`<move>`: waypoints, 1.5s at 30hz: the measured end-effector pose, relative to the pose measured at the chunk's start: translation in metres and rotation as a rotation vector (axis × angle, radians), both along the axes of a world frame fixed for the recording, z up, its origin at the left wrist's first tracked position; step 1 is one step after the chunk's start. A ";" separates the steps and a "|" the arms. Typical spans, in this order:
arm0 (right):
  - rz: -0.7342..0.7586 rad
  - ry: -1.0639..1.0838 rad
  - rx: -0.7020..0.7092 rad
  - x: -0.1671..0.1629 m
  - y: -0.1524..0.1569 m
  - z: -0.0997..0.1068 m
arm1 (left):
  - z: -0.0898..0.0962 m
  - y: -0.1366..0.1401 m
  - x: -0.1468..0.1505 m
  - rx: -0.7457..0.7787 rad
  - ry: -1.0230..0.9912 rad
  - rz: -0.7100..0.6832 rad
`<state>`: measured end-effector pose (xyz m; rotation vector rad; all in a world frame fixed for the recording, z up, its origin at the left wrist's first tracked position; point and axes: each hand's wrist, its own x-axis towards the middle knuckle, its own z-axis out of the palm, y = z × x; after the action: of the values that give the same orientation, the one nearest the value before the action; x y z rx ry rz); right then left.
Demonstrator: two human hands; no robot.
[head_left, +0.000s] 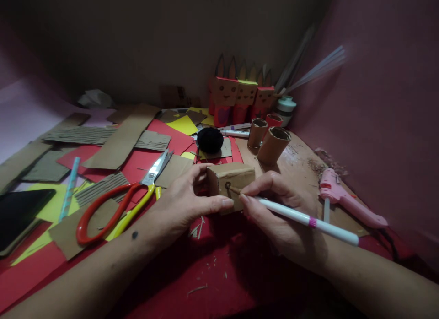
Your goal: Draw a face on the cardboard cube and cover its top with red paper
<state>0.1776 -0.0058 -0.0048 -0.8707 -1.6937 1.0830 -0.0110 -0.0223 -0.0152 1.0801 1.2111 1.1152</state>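
Observation:
My left hand (192, 195) grips a small brown cardboard box (231, 173), thumb along its front face and fingers behind its left side. A small dark ring is drawn on that face. In my right hand (274, 204) is a white marker (291, 211) with a purple band, pinched near its brown tip, which meets the box beside the ring. Just beyond the box sits a fuzzy black ball (210, 140). Scissors (126, 202) with red and yellow handles lie open to the left of my left hand.
Cardboard tubes (274, 145) stand behind my right hand. Decorated figures (226, 92) with pointed ears line the back, beside a jar (286, 109). A pink glue gun (346, 197) lies right. Cardboard strips (120, 136), coloured paper (30, 278), a striped stick (69, 188) and a dark flat object (20, 213) cover the left.

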 end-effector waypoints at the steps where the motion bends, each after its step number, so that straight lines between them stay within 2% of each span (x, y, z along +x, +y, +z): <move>1: -0.004 0.002 0.006 0.000 0.000 0.000 | 0.000 0.000 0.000 0.002 -0.005 0.001; 6: -0.037 -0.006 0.026 -0.002 0.002 0.000 | -0.001 0.000 0.000 0.010 -0.015 -0.010; 13: -0.042 0.001 -0.016 -0.001 0.001 0.001 | 0.000 0.001 0.002 0.002 -0.035 -0.019; 24: -0.070 0.002 0.020 -0.001 0.000 0.001 | -0.003 0.001 0.000 0.005 -0.033 -0.016; 45: 0.014 0.014 -0.042 -0.001 0.000 -0.002 | 0.000 0.001 0.001 0.000 -0.008 -0.018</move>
<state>0.1765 -0.0060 -0.0066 -0.8762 -1.6731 1.1355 -0.0102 -0.0214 -0.0151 1.0835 1.1927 1.1051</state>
